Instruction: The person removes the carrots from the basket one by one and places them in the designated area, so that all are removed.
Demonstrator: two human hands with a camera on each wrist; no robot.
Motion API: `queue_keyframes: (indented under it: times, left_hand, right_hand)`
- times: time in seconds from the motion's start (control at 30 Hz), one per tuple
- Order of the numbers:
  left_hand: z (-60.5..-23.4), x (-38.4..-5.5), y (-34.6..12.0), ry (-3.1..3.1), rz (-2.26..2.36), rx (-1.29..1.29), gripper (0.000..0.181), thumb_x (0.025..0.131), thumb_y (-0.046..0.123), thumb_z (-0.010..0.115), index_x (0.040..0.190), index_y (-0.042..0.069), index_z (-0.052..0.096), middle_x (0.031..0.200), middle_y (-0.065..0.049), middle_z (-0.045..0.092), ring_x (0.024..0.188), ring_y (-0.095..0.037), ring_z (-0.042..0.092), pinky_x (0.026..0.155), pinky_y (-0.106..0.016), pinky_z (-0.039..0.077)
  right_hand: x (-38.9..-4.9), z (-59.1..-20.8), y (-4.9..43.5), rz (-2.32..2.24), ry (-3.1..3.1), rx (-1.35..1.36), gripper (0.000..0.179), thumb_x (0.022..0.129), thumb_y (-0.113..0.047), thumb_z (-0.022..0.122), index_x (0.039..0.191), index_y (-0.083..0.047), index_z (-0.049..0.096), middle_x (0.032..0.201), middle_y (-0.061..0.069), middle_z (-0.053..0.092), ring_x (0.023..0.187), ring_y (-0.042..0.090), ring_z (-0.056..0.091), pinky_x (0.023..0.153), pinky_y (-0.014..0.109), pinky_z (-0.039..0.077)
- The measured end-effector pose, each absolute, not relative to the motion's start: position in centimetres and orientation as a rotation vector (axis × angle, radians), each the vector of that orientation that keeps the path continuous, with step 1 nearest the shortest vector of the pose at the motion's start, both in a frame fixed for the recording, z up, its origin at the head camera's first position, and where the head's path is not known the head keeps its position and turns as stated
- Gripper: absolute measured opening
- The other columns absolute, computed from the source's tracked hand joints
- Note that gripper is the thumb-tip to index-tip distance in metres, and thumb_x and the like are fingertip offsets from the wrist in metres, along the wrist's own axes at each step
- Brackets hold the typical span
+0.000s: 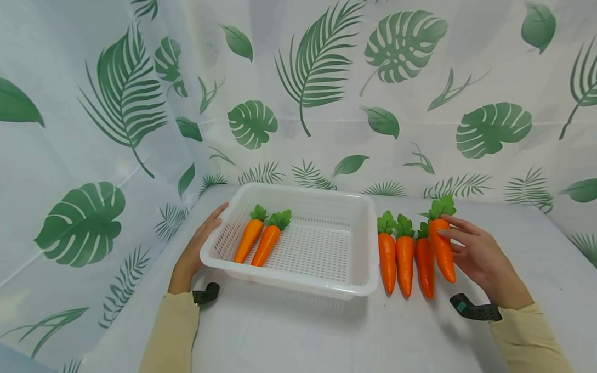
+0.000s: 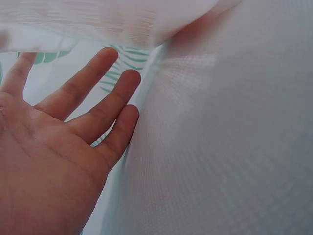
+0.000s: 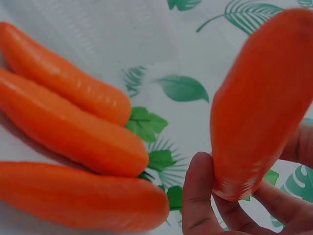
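My right hand (image 1: 479,256) pinches an orange toy carrot (image 1: 443,249) near its leafy green top, tip pointing down. In the right wrist view this carrot (image 3: 264,98) is raised beside three others. Those three, a left carrot (image 1: 387,261), a middle carrot (image 1: 404,264) and a right carrot (image 1: 425,268), lie in a row on the table. My left hand (image 1: 197,246) is at the left side of a white plastic basket (image 1: 287,276), its fingers (image 2: 105,117) spread and fairly straight. Inside the basket, two carrots (image 1: 249,239) lie side by side at the left.
A white cloth covers the table (image 1: 283,339). Behind it and to the left hangs a white curtain (image 1: 310,143) with green leaf prints. The basket's right wall stands close to the row of carrots.
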State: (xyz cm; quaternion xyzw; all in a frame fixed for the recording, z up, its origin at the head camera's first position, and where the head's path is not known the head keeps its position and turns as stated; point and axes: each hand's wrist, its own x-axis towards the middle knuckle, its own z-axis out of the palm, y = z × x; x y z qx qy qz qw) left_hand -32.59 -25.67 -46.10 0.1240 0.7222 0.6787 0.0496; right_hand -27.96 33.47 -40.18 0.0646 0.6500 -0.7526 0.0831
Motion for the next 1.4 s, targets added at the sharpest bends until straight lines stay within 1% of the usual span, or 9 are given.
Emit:
queue_keyframes:
  times: [0.1,0.17,0.33,0.4,0.5,0.63,0.77,1.2,1.4]
  left_hand:
    - [-46.1,-32.5,-25.6,2.211,2.063,0.369,0.060,0.117,0.044,0.033,0.174,0.031,0.019,0.175,-0.006,0.025,0.146,-0.035,0.036,0.122,-0.059,0.031]
    - [-46.0,-32.5,-25.6,2.219,2.059,0.363,0.059,0.117,0.044,0.033,0.173,0.032,0.020,0.175,-0.006,0.026,0.145,-0.035,0.037,0.121,-0.058,0.033]
    - [-45.9,-32.4,-25.6,2.219,2.054,0.362,0.060,0.117,0.046,0.033,0.173,0.032,0.019,0.175,-0.006,0.026,0.145,-0.035,0.037,0.121,-0.057,0.033]
    - [-46.0,-32.4,-25.6,2.215,2.056,0.364,0.060,0.117,0.045,0.033,0.174,0.032,0.019,0.175,-0.006,0.025,0.145,-0.036,0.037,0.121,-0.059,0.032]
    - [-46.0,-32.5,-25.6,2.199,2.068,0.365,0.060,0.117,0.044,0.033,0.174,0.031,0.019,0.175,-0.006,0.025,0.146,-0.036,0.036,0.121,-0.061,0.031]
    - [-46.0,-32.5,-25.5,2.183,2.080,0.371,0.060,0.117,0.043,0.033,0.174,0.030,0.019,0.175,-0.007,0.024,0.147,-0.037,0.035,0.122,-0.061,0.030]
    - [-46.0,-32.5,-25.6,2.196,2.070,0.368,0.060,0.117,0.044,0.032,0.174,0.030,0.018,0.175,-0.007,0.024,0.146,-0.037,0.035,0.121,-0.061,0.031]
    - [-45.9,-32.5,-25.5,2.188,2.081,0.365,0.060,0.117,0.043,0.033,0.174,0.030,0.019,0.175,-0.006,0.025,0.145,-0.037,0.036,0.121,-0.061,0.032]
    - [-45.9,-32.5,-25.5,2.187,2.083,0.368,0.060,0.117,0.043,0.033,0.174,0.030,0.020,0.175,-0.006,0.024,0.147,-0.037,0.035,0.122,-0.061,0.030]
  right_hand:
    - [-28.1,-40.5,33.7,-2.171,2.020,0.207,0.061,0.110,-0.027,0.064,0.165,-0.024,0.038,0.133,-0.009,0.050,0.109,0.013,0.055,0.083,0.022,0.059]
    - [-28.2,-40.7,34.0,-2.139,2.052,0.222,0.067,0.110,-0.029,0.064,0.168,-0.022,0.032,0.136,-0.008,0.046,0.112,0.014,0.051,0.083,0.020,0.058]
    - [-28.4,-41.2,34.5,-2.098,2.098,0.246,0.077,0.110,-0.030,0.064,0.172,-0.015,0.022,0.133,-0.008,0.047,0.113,0.015,0.049,0.082,0.020,0.058]
    - [-28.5,-41.4,34.7,-2.070,2.126,0.243,0.080,0.110,-0.031,0.064,0.173,-0.011,0.018,0.138,-0.005,0.046,0.113,0.015,0.048,0.082,0.019,0.058]
    - [-28.6,-41.6,34.9,-2.022,2.169,0.246,0.081,0.110,-0.031,0.062,0.172,-0.007,0.015,0.148,0.005,0.040,0.114,0.015,0.047,0.082,0.019,0.057]
    - [-28.6,-41.9,35.2,-1.945,2.249,0.260,0.080,0.112,-0.032,0.058,0.171,-0.004,0.013,0.165,0.023,0.023,0.118,0.016,0.045,0.080,0.016,0.056]
    - [-28.5,-42.1,35.5,-1.863,2.331,0.277,0.077,0.113,-0.033,0.052,0.170,-0.001,0.011,0.171,0.031,0.009,0.123,0.021,0.043,0.077,0.014,0.055]
    - [-28.2,-42.9,35.6,-1.688,2.501,0.290,0.073,0.113,-0.028,0.049,0.167,0.006,0.015,0.166,0.042,0.014,0.136,0.052,0.038,0.072,0.014,0.051]
    - [-28.3,-43.3,35.3,-1.569,2.608,0.273,0.071,0.112,-0.028,0.051,0.164,0.010,0.022,0.162,0.044,0.022,0.126,0.049,0.048,0.073,0.016,0.052]
